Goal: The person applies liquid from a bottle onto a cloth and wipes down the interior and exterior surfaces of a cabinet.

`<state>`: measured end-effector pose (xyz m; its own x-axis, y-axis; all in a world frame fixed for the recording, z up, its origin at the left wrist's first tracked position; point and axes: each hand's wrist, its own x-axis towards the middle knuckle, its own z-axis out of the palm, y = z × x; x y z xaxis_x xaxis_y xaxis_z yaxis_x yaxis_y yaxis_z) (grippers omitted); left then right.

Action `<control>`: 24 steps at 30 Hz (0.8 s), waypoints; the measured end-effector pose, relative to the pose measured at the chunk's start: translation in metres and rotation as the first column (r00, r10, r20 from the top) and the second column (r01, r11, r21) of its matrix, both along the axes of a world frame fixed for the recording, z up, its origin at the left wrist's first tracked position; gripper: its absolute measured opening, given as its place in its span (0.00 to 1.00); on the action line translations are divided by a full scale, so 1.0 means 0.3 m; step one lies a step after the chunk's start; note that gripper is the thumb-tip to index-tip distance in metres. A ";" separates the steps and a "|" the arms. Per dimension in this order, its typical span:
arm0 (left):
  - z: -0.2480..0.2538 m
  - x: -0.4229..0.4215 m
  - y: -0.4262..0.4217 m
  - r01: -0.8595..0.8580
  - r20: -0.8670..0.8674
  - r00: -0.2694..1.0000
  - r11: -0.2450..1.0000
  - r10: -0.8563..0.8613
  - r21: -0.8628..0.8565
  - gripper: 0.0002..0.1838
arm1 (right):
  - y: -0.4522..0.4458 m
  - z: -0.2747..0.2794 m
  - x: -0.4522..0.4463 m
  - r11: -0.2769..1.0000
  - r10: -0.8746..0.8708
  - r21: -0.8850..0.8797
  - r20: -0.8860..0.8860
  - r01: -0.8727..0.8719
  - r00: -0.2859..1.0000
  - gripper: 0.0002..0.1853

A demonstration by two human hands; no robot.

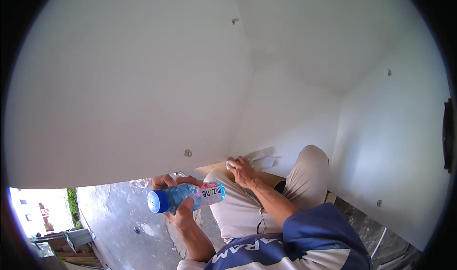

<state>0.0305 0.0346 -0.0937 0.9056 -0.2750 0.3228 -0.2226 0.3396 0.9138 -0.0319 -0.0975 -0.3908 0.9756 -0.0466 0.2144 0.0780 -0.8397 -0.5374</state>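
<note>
My left hand [181, 215] is wrapped round a clear plastic bottle [193, 196] with a blue cap and a printed label, held on its side over my lap with the cap towards the left. Near the lower edge of the white panel, my right hand [243, 172] has its fingers bent together beside a crumpled whitish piece [267, 162]. Whatever lies between those fingers is too small and blurred to name.
White panels [133, 79] surround me in front and on the right [395, 151], with small metal brackets [188, 153] fixed on them. Below is a grey concrete floor [119, 227]. Boards [78, 255] lie at the lower left.
</note>
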 end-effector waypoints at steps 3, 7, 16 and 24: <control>-0.002 -0.006 0.003 0.003 -0.031 1.000 0.999 -0.004 -0.033 0.32 | -0.014 0.048 0.032 0.884 0.407 0.458 -0.653 -0.095 0.639 0.15; 0.012 -0.002 -0.021 0.021 0.023 1.000 1.000 -0.021 0.011 0.33 | -0.235 0.146 0.135 0.848 0.165 0.517 -0.461 0.113 0.872 0.17; 0.015 -0.010 -0.018 -0.013 -0.005 1.000 1.000 0.013 0.014 0.32 | -0.164 0.024 0.119 0.847 -0.505 -0.188 0.011 0.498 0.863 0.32; 0.006 -0.025 -0.017 -0.062 -0.011 0.998 0.991 0.064 0.123 0.37 | -0.626 -0.011 0.549 0.779 -0.579 -0.318 -0.034 0.541 0.815 0.29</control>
<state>0.0230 0.0295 -0.0919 0.9268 -0.2541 0.2766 -0.2260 0.2111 0.9510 0.1327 -0.2853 -0.3941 0.8147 -0.5495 0.1853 -0.5034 -0.8287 -0.2447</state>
